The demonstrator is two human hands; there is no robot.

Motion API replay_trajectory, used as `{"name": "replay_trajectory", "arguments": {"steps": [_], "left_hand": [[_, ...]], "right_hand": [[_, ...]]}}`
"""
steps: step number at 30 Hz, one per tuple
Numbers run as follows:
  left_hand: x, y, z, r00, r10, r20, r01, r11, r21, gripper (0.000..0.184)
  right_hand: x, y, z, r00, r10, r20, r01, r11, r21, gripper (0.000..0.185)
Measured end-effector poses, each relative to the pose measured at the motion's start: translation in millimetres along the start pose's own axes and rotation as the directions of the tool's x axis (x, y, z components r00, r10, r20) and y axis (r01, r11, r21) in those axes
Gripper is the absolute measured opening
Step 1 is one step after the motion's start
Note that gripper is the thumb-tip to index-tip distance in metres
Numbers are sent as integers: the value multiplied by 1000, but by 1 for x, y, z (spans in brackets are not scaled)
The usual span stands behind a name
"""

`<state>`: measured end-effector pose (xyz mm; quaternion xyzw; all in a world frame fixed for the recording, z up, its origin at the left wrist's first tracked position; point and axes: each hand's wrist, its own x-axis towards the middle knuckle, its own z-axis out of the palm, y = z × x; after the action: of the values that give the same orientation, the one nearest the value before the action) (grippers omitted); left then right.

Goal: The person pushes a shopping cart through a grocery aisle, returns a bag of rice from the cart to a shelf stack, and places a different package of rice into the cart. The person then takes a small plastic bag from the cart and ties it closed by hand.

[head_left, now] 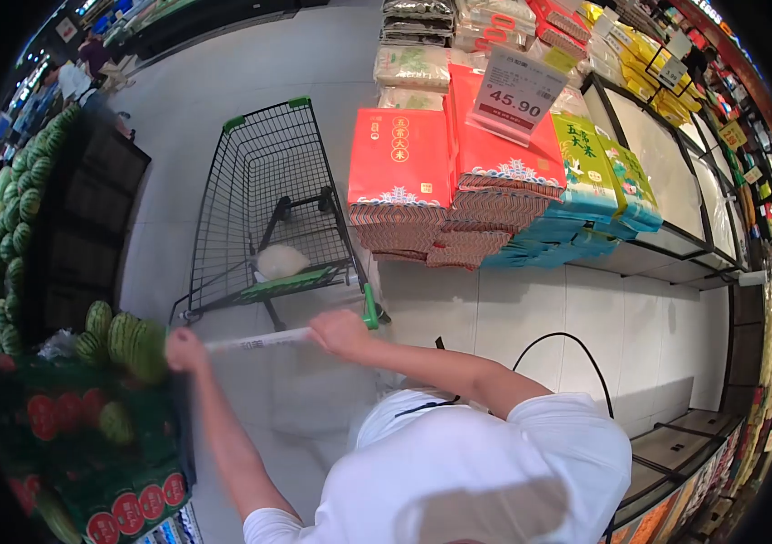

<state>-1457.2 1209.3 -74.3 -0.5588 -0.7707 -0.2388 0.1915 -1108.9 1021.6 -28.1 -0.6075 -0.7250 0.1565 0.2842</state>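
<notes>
A shopping cart (pixel 268 154) of dark wire mesh with green corners stands in front of me. Its pale handle bar (pixel 259 341) runs between my hands. My left hand (pixel 185 351) is closed round the bar's left end, beside the watermelons. Near the right end, by the green bracket, my right hand (pixel 340 334) is wrapped round the same bar. A whitish rounded bag (pixel 281 262) lies in the cart toward the handle; its contents cannot be made out.
Stacked red packages (pixel 399 159) and green-blue packages (pixel 590 168) stand right of the cart, with a price sign (pixel 514 95) reading 45.90. Watermelons (pixel 19 218) line the left side. People (pixel 77 82) are at the far left. Shelving (pixel 676 453) stands at the lower right.
</notes>
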Motion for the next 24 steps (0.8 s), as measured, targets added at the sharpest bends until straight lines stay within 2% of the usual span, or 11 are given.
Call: {"name": "replay_trajectory", "arguments": {"steps": [3,6,8,11,13,14,16,18,20,22,24], "left_hand": [[13,50,29,929,-111,354,162,980,-118,19],[42,50,74,940,182,289,-83,943,-322,14],[63,65,83,936,100,337,-11,967,-256,10],[100,86,110,910,130,395,-15,959,-281,11],[121,93,139,907,174,383,-47,947,-319,12],[132,99,152,907,195,373,-62,939,-339,13],[145,102,171,894,230,385,-82,928,-364,15],[171,121,192,888,269,373,-107,909,-402,18],[182,140,202,883,286,371,-111,897,-428,22],[191,153,201,857,289,426,-102,906,-410,25],[207,176,205,842,309,443,-103,897,-430,28]], "right_hand": [[39,-4,7,997,34,65,-34,999,10,33],[71,-9,13,996,62,60,-68,993,100,35],[87,-6,18,996,72,61,-82,979,184,35],[116,9,21,981,11,-193,80,886,456,32],[124,20,13,924,364,-118,-123,574,809,31],[126,27,5,862,506,-32,-171,348,922,31],[118,61,9,705,709,-14,-169,188,968,31],[107,113,32,347,938,-3,-208,80,975,37],[96,151,41,14,999,32,-168,-29,985,63],[92,176,37,-92,992,85,-67,-91,994,87],[96,212,41,-148,985,93,45,-88,995,94]]}}
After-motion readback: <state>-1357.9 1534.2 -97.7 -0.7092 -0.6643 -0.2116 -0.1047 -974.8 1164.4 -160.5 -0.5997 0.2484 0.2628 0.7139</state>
